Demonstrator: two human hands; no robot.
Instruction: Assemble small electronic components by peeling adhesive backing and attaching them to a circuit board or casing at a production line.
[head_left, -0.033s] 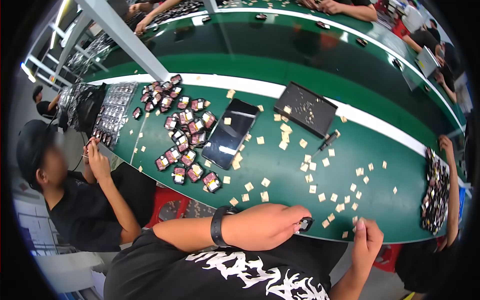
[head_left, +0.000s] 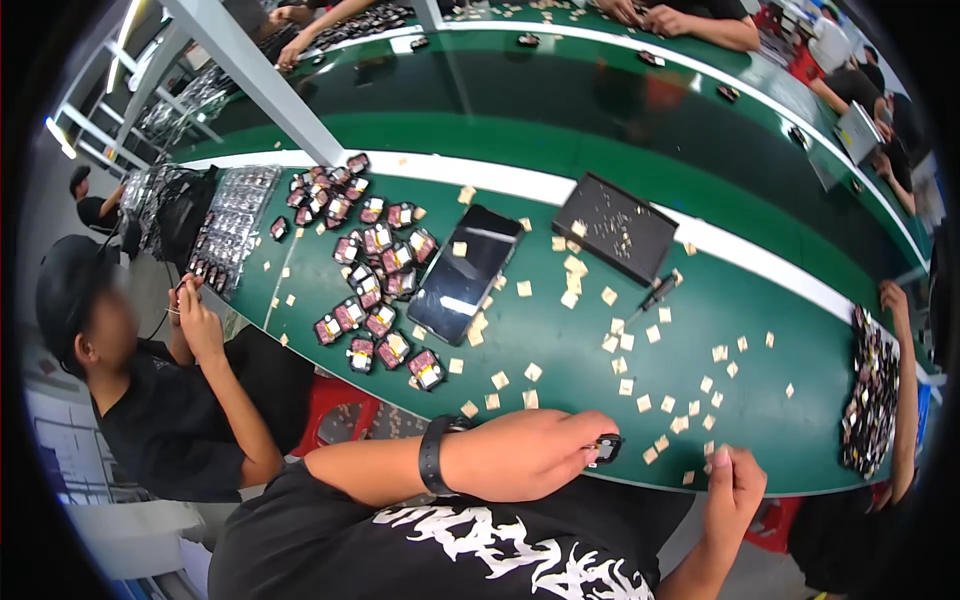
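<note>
My left hand [head_left: 530, 452], with a black wristband [head_left: 432, 453], lies at the near edge of the green table [head_left: 780, 330]. Its fingers are closed on a small black part [head_left: 607, 447]. My right hand [head_left: 735, 485] is curled into a loose fist just off the table edge, thumb up, beside a few small tan squares [head_left: 660, 440]. I cannot see anything inside it. More tan squares [head_left: 640, 370] are scattered across the table in front of both hands.
A black flat slab [head_left: 465, 272] lies mid-table beside a heap of red-and-black small parts [head_left: 370, 290]. Behind are a black tray [head_left: 615, 228] and a dark pen-like tool [head_left: 655, 293]. A seated person [head_left: 170, 400] works at left; another person's arm [head_left: 905, 400] and dark parts [head_left: 870, 400] at right.
</note>
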